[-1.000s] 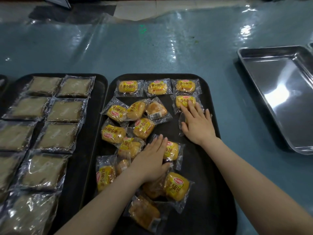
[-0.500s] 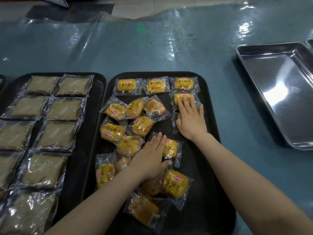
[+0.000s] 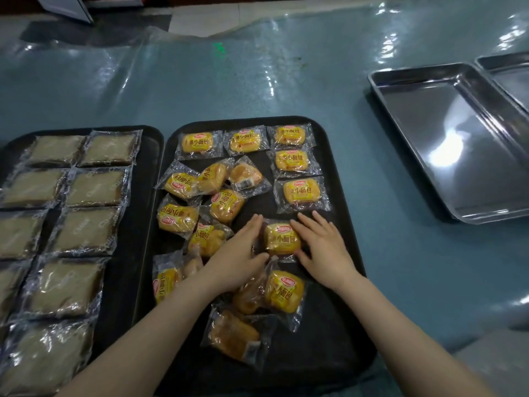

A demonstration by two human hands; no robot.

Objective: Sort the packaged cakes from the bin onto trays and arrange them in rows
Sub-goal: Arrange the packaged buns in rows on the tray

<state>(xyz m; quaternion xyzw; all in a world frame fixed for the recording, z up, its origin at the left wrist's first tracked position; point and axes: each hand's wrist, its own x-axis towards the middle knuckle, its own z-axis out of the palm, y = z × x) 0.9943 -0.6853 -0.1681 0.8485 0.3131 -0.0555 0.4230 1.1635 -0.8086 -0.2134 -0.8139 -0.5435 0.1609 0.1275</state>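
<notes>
A black tray (image 3: 340, 173) in the middle carries several yellow packaged cakes. Three lie in a row along its far edge, and two more (image 3: 300, 191) continue down the right side. A loose heap (image 3: 200, 202) fills the tray's left half. One yellow cake (image 3: 282, 238) lies between my hands. My left hand (image 3: 239, 257) touches its left side with straight fingers, thumb at its near edge. Against its right side lies my right hand (image 3: 323, 249), fingers straight and flat on the tray. Neither hand curls round it.
A second black tray (image 3: 143, 242) at the left holds several brown flat cakes in two columns. A steel tray (image 3: 458, 138) stands at the right, another steel rim (image 3: 506, 63) behind it. Blue plastic sheeting covers the table (image 3: 257, 81).
My right hand has drawn back from the right column, where a third cake now lies, down to the cake by my left hand. The left hand has shifted slightly right against that cake.
</notes>
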